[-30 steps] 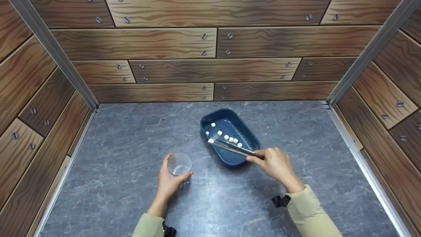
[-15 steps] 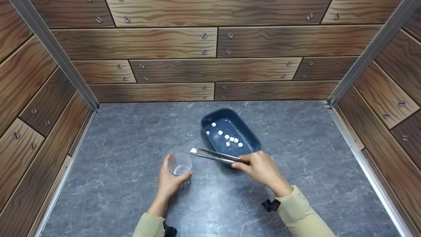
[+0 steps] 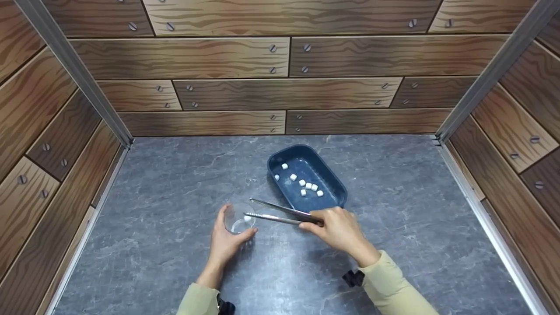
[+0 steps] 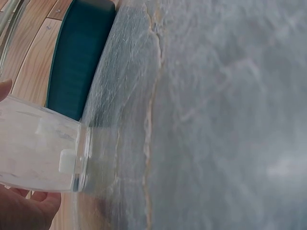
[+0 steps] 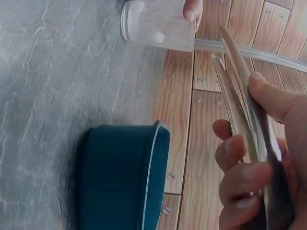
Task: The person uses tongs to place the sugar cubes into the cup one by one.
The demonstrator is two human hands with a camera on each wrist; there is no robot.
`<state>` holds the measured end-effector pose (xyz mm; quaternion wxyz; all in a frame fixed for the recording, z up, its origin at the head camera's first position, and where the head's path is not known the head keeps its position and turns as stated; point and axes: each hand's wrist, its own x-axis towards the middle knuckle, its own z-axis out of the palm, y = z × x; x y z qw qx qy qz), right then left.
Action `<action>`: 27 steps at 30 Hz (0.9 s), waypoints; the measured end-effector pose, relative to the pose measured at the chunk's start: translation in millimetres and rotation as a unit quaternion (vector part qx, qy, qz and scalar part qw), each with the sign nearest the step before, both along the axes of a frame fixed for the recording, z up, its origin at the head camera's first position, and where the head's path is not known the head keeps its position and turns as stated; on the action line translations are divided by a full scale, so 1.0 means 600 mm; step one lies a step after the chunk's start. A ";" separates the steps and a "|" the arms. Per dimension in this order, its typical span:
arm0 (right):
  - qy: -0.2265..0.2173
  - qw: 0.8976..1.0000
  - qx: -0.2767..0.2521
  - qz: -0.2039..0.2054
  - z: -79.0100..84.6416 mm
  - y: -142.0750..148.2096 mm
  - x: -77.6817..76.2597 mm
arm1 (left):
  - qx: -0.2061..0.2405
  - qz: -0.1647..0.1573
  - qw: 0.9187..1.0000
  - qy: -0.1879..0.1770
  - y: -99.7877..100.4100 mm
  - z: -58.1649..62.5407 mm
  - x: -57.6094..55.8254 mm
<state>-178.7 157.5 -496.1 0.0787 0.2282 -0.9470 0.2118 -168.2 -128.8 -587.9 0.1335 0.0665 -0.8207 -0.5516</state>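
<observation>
- In the head view we see the left hand (image 3: 224, 240) at the seven o'clock side of a clear cup (image 3: 236, 213), its fingers and thumb curled round the wall, one fingertip at ten o'clock and the thumb near five
- We find the cup upright on the grey table (image 3: 175, 192), and through its wall in the left wrist view a white cube (image 4: 67, 160) shows near the base; a paler patch above it we cannot tell apart from a reflection
- Our right hand (image 3: 339, 227), at three o'clock from the cup, holds metal tongs (image 3: 275, 218) with its fingers curled round them
- The tongs point to nine o'clock, their two tips spread apart with nothing pinched between them, one tip over the cup
- At two o'clock from the cup we have a dark blue tray (image 3: 315, 166), where eight more cubes (image 3: 308, 186) lie loose, some touching
- Pale green sleeves (image 3: 385, 280) cover our forearms
- Wood-patterned panels (image 3: 236, 57) stand at nine, twelve and three o'clock round the table
</observation>
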 end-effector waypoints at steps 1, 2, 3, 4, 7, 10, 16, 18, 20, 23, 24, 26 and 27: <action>0.005 1.000 -0.001 -0.002 -0.001 0.003 -0.001 | 0.002 0.000 1.000 0.001 0.000 0.000 0.000; 0.009 1.000 -0.003 -0.003 -0.001 0.006 -0.001 | 0.003 0.000 1.000 0.003 0.000 0.000 0.000; 0.014 1.000 -0.005 -0.005 -0.002 0.009 -0.002 | 0.004 0.000 1.000 0.003 0.000 0.000 0.000; 0.019 1.000 -0.008 -0.008 -0.002 0.012 -0.002 | 0.005 0.000 1.000 0.003 0.000 0.000 0.000; 0.020 0.999 -0.021 -0.018 -0.003 0.023 -0.004 | 0.003 0.000 1.000 -0.002 0.001 0.002 0.000; 0.000 0.999 -0.037 -0.030 -0.003 0.032 -0.006 | -0.001 0.001 1.000 -0.010 0.001 0.004 0.001; -0.018 0.996 -0.041 -0.075 -0.004 0.050 -0.008 | 0.003 0.000 1.000 -0.009 0.002 0.005 0.001; -0.014 0.995 -0.036 -0.088 -0.006 0.057 -0.010 | 0.004 -0.001 1.000 -0.008 0.002 0.004 0.001; -0.010 0.995 -0.034 -0.096 -0.007 0.064 -0.012 | 0.000 -0.002 1.000 -0.010 0.001 0.004 0.002; -0.007 0.994 -0.037 -0.100 -0.007 0.074 -0.015 | -0.005 -0.003 1.000 -0.015 0.001 0.003 0.003; -0.004 0.994 -0.037 -0.102 -0.007 0.077 -0.016 | -0.006 -0.003 1.000 -0.016 0.001 0.003 0.003; -0.003 0.994 -0.038 -0.107 -0.007 0.084 -0.019 | -0.007 -0.005 1.000 -0.016 0.001 0.004 0.002; -0.006 0.993 -0.038 -0.110 -0.007 0.087 -0.021 | -0.006 -0.006 1.000 -0.016 0.001 0.004 0.002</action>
